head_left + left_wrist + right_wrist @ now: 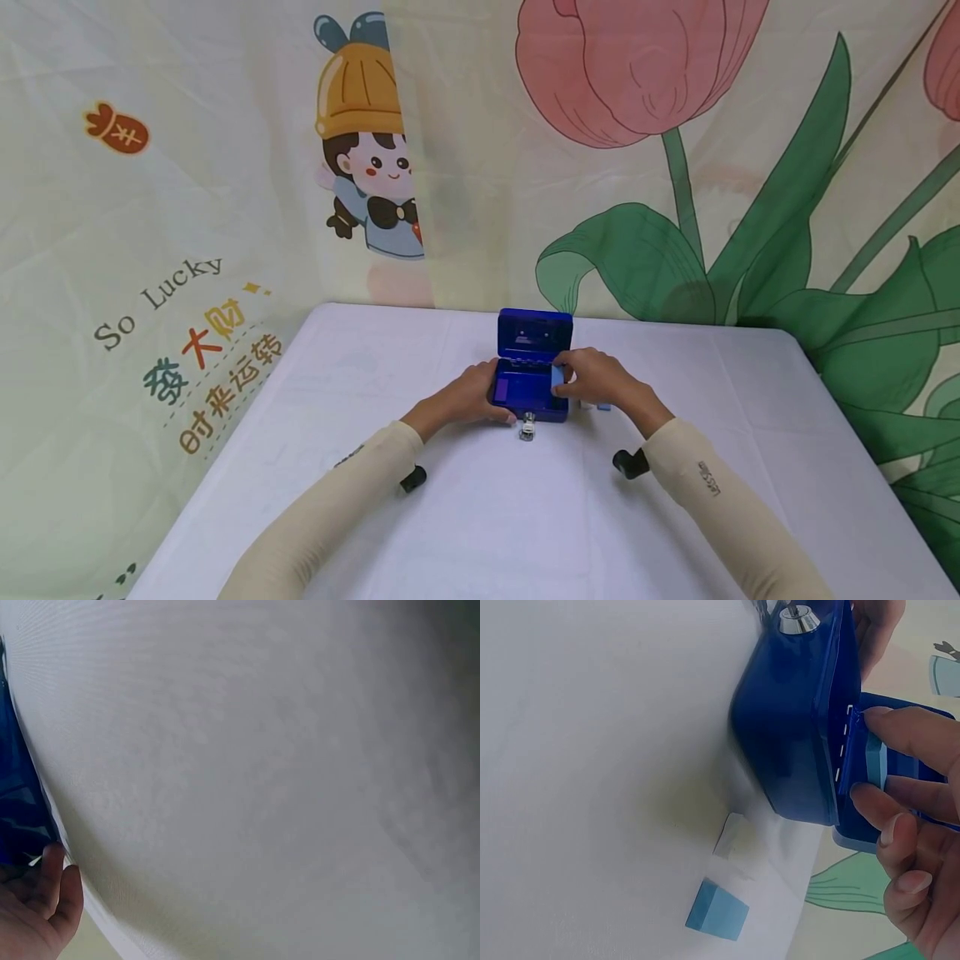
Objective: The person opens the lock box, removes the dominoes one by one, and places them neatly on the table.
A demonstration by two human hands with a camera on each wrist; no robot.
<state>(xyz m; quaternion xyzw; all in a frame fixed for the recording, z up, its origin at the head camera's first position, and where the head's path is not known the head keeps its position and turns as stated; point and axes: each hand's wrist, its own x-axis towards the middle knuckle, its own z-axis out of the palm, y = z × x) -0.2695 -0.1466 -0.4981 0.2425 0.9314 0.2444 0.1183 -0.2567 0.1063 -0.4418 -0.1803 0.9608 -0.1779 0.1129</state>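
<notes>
A blue metal cash box (551, 415) stands on the table with its lid (534, 333) raised toward the back. Keys (527, 429) hang from the lock at its front. My left hand (476, 393) holds the box's left side, thumb near the front corner. Between the thumb and fingers of my right hand (596, 375) is a light blue block (876, 761), pinched over the right end of the box. Inside, against the left wall, shows a purple piece (502, 390). The left wrist view catches only the left hand's fingers (52, 889) beside the box's edge.
Right of the box, another light blue block (717, 910) and a small white piece (733, 836) lie on the white tablecloth (480, 517). A printed curtain (480, 167) hangs directly behind the table's far edge.
</notes>
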